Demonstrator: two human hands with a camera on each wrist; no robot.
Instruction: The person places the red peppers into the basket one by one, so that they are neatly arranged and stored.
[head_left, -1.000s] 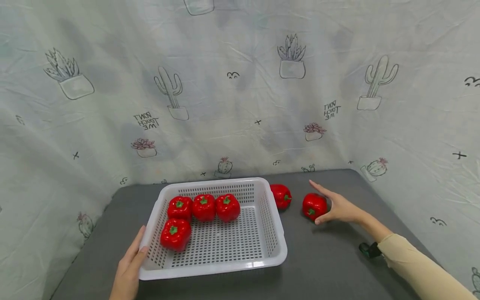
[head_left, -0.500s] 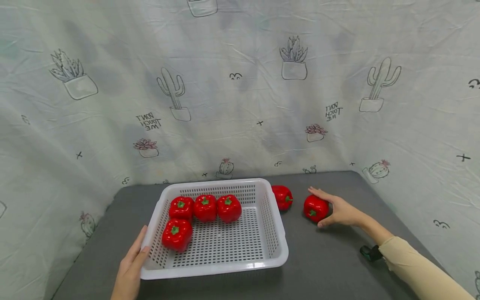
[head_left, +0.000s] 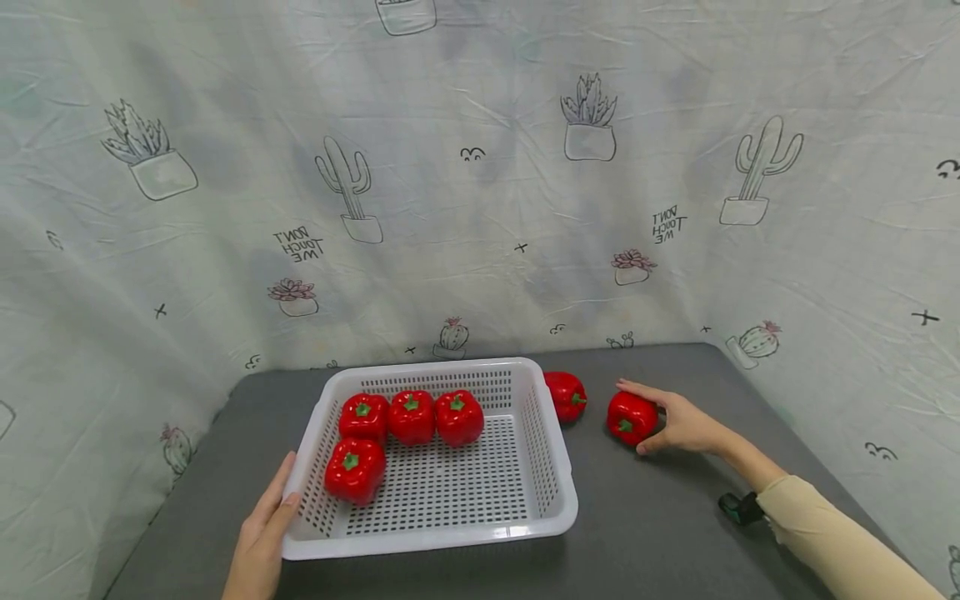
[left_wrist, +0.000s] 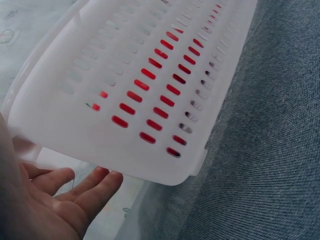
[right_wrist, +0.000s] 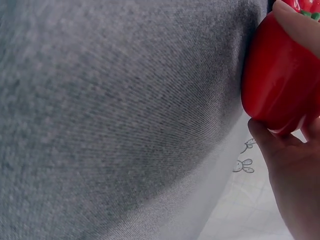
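- Red pepper, right of centre in the head view, pinched between thumb and fingers of the right hand.
- Second pepper, to its left, beside the white basket.
- Left hand, lower left, fingers nearly straight against the basket.

Peppers: small white glints.
Basket rim: glare at front.
Table: soft shadow beneath my right hand.

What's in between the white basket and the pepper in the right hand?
Another red pepper beside the white basket, then bare gray tabletop before the held pepper; the head view shows it.
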